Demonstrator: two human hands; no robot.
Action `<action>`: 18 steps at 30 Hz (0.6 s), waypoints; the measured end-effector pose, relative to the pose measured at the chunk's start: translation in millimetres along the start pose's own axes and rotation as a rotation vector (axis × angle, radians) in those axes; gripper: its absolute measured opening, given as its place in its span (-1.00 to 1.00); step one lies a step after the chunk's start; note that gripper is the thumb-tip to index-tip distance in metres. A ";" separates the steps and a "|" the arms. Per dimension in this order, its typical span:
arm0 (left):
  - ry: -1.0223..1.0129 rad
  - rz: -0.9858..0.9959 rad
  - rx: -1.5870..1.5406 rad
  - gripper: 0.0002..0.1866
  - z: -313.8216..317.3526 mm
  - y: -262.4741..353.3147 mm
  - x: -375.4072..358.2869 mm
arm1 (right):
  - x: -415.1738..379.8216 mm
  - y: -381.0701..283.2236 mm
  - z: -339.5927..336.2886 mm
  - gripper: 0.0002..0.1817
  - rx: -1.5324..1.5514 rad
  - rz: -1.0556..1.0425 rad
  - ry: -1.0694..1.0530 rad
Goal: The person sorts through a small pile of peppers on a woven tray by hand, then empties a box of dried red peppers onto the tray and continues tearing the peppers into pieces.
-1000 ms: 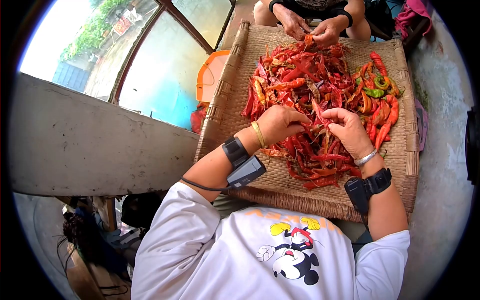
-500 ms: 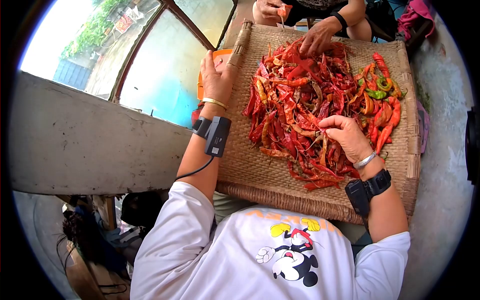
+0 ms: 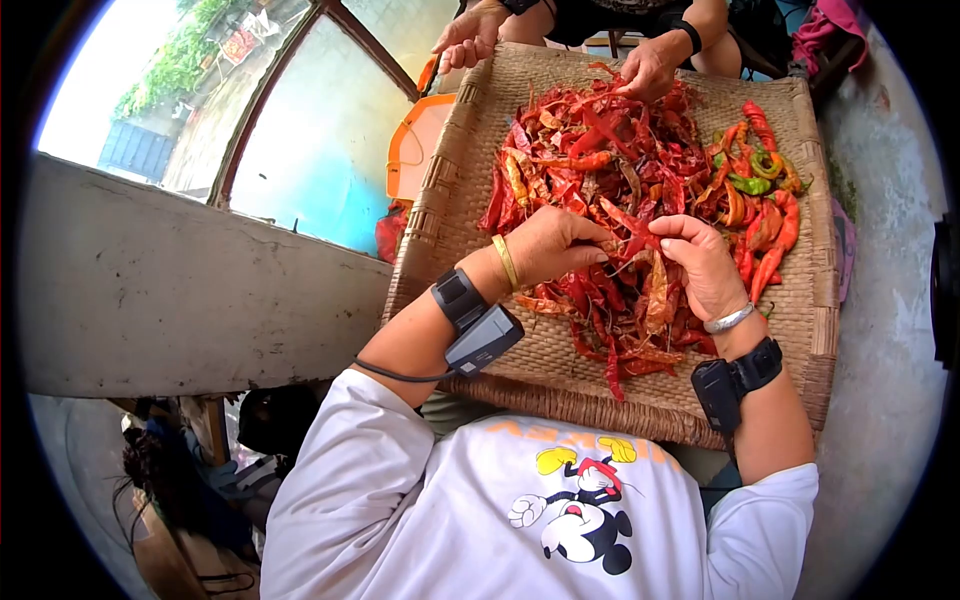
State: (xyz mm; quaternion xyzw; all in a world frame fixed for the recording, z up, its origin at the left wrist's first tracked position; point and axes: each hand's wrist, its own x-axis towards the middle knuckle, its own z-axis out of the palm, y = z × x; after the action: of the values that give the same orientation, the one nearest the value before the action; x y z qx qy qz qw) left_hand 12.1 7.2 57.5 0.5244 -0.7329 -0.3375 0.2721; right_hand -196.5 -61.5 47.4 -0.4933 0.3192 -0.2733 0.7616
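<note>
A heap of dried red chili peppers (image 3: 570, 290) lies on a woven tray (image 3: 470, 345). Over its middle, my right hand (image 3: 703, 270) pinches a dried red chili (image 3: 637, 232) between thumb and forefinger. My left hand (image 3: 553, 247) meets it from the other side, thumb and forefinger closed at the chili's stem end; the exact contact is partly hidden among the peppers. Fresher red and orange peppers (image 3: 768, 235), with a few green ones (image 3: 752, 186), lie at the tray's right side.
Across the tray, another person's hand (image 3: 648, 68) reaches into the heap, and their other hand (image 3: 470, 35) is over the far left corner. An orange container (image 3: 418, 145) stands beyond the left edge, near a window (image 3: 320, 150) and a low wall (image 3: 190, 290).
My left hand has come from the tray's left edge to the heap, beside my right hand. The other person's one hand has moved left over the orange container's side; their other hand has lifted slightly.
</note>
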 end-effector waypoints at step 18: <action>1.128 -0.261 -0.815 -0.63 -96.6 -84.1 -25.7 | 1.8 8.8 0.9 -0.81 -0.234 0.117 0.037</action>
State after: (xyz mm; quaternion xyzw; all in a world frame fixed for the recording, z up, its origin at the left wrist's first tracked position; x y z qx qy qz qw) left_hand 141.8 -7.2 51.0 0.5591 -0.2267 -0.2919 0.7422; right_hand -193.8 -59.1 39.2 -0.5542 0.3910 -0.1982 0.7076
